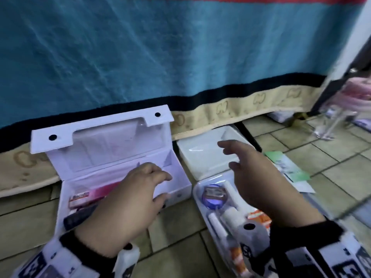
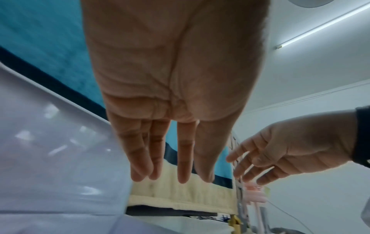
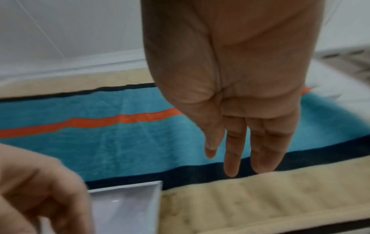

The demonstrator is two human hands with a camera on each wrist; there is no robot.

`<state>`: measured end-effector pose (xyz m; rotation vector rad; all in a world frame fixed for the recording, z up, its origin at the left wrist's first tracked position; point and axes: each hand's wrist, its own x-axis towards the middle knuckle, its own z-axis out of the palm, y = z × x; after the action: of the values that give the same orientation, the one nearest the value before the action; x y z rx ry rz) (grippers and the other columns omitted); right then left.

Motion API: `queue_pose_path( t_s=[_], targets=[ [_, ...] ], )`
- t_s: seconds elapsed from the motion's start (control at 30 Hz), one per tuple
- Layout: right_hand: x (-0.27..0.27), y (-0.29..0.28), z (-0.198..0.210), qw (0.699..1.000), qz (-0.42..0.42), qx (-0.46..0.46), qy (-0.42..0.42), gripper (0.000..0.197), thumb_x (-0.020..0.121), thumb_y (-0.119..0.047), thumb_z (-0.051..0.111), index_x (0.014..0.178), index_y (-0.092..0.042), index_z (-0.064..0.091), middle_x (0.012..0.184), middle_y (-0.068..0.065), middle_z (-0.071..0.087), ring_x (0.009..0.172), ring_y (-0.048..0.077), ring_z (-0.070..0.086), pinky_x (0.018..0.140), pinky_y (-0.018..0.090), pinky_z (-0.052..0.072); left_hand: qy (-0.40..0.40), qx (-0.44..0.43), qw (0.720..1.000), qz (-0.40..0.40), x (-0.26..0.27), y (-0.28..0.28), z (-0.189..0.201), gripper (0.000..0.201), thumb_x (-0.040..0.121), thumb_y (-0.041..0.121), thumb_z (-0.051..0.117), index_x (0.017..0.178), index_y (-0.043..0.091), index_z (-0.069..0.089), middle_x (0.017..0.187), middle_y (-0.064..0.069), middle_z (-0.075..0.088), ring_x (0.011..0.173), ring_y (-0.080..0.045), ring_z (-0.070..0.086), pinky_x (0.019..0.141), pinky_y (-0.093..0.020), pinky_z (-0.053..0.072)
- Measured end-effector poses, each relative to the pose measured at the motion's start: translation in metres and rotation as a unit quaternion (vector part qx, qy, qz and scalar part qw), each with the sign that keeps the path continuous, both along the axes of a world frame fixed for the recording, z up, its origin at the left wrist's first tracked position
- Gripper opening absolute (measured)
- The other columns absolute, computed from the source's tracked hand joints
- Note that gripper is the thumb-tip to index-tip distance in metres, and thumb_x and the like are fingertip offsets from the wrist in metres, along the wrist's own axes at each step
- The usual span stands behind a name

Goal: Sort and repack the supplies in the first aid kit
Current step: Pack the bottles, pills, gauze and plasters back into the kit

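Observation:
The white first aid kit stands open on the tiled floor, its lid leaning back against the bed. A pink box and a dark pouch lie inside it. My left hand hovers over the kit's right half with its fingers relaxed and empty; the left wrist view shows its fingers straight. My right hand reaches forward over a clear tray of supplies, spread and holding nothing. That tray holds a blue round item, white rolls, an orange box and a grey tape roll.
An empty white tray sits behind the clear one, against the bed's edge. Green and white packets lie on the floor to the right. A blue blanket with a beige border hangs down behind everything. Pink blurred items stand at far right.

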<state>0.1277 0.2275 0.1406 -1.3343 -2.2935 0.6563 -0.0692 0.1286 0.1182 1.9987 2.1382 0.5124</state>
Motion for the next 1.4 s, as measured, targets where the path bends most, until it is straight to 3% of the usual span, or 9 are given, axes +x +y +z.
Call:
queue_pose_path(
  t_s=[0.13,0.27,0.6,0.73,0.83,0.97,1.03,1.23,1.4],
  targets=[
    [0.075,0.012,-0.012,0.989,-0.148,0.011,-0.009,0.046,0.087,0.005,0.051,0.125,-0.022,0.056,0.115,0.001,0.063,0.082,0.008,0.052,0.062,0.011,0.030,-0.007,-0.017,0.999,-0.045,0.031,0.024,0.001,0.029,0.093,0.038,0.051,0.121,0.041,0.054,0.126,0.022,0.042,0.108,0.002,0.043,0.076,-0.009,0.026],
    [0.126,0.007,-0.033,0.969,-0.244,-0.027,-0.028,0.040,0.088,-0.002,0.057,0.124,-0.018,0.056,0.118,0.003,0.063,0.102,0.019,0.056,0.077,0.020,0.033,-0.001,-0.029,0.995,-0.093,0.053,0.041,-0.006,0.027,0.092,0.036,0.054,0.118,0.037,0.058,0.122,0.018,0.047,0.111,-0.001,0.047,0.082,-0.011,0.029],
    [0.155,-0.011,-0.060,0.955,-0.277,-0.089,-0.052,0.037,0.088,-0.017,0.062,0.124,-0.025,0.056,0.122,-0.003,0.059,0.111,0.016,0.056,0.081,0.022,0.037,0.008,-0.087,0.989,-0.119,0.091,0.079,-0.002,0.033,0.092,0.038,0.053,0.124,0.032,0.054,0.127,0.013,0.046,0.094,-0.007,0.048,0.080,-0.020,0.037],
    [0.159,-0.007,-0.064,0.955,-0.275,-0.099,-0.050,0.035,0.088,-0.019,0.062,0.123,-0.025,0.057,0.120,-0.003,0.061,0.107,0.014,0.056,0.080,0.020,0.035,0.038,-0.096,0.985,-0.141,0.099,0.096,0.001,0.035,0.093,0.037,0.052,0.127,0.029,0.052,0.132,0.009,0.045,0.114,-0.010,0.049,0.090,-0.018,0.035],
    [0.156,0.000,-0.063,0.958,-0.260,-0.106,-0.051,0.035,0.089,-0.019,0.060,0.123,-0.024,0.057,0.118,-0.003,0.061,0.102,0.014,0.056,0.078,0.020,0.036,0.042,-0.115,0.977,-0.176,0.109,0.111,0.002,0.033,0.092,0.035,0.055,0.125,0.032,0.054,0.139,0.007,0.039,0.128,-0.011,0.039,0.104,-0.022,0.031],
    [0.148,0.019,-0.055,0.966,-0.233,-0.115,-0.014,0.034,0.091,-0.013,0.055,0.124,-0.022,0.056,0.110,-0.001,0.066,0.097,0.015,0.060,0.079,0.022,0.042,0.045,-0.162,0.952,-0.254,0.134,0.132,-0.001,0.030,0.093,0.029,0.055,0.121,0.039,0.058,0.159,0.010,0.001,0.145,-0.014,-0.002,0.116,-0.028,0.007],
    [0.144,0.034,-0.050,0.968,-0.226,-0.109,-0.005,0.034,0.093,-0.012,0.051,0.125,-0.022,0.054,0.108,0.002,0.068,0.096,0.018,0.062,0.079,0.024,0.044,0.054,-0.184,0.942,-0.275,0.146,0.141,-0.005,0.032,0.093,0.030,0.053,0.124,0.040,0.057,0.159,0.009,-0.009,0.145,-0.015,-0.010,0.117,-0.031,0.002],
    [0.126,0.086,-0.049,0.975,-0.199,-0.077,-0.057,0.034,0.092,-0.016,0.054,0.127,-0.015,0.056,0.127,0.006,0.060,0.118,0.023,0.054,0.093,0.025,0.040,0.147,-0.190,0.923,-0.301,0.153,0.152,-0.018,0.054,0.095,0.033,0.050,0.146,0.025,0.033,0.158,0.005,0.015,0.144,-0.017,0.015,0.114,-0.026,0.017],
    [0.109,0.103,-0.056,0.971,-0.173,-0.086,-0.138,0.027,0.089,-0.019,0.060,0.109,-0.002,0.065,0.117,0.017,0.064,0.108,0.033,0.059,0.081,0.033,0.051,0.097,-0.146,0.946,-0.272,0.142,0.141,-0.015,0.041,0.096,0.029,0.049,0.136,0.019,0.050,0.142,0.005,0.041,0.127,-0.015,0.042,0.107,-0.025,0.032]
  ],
)
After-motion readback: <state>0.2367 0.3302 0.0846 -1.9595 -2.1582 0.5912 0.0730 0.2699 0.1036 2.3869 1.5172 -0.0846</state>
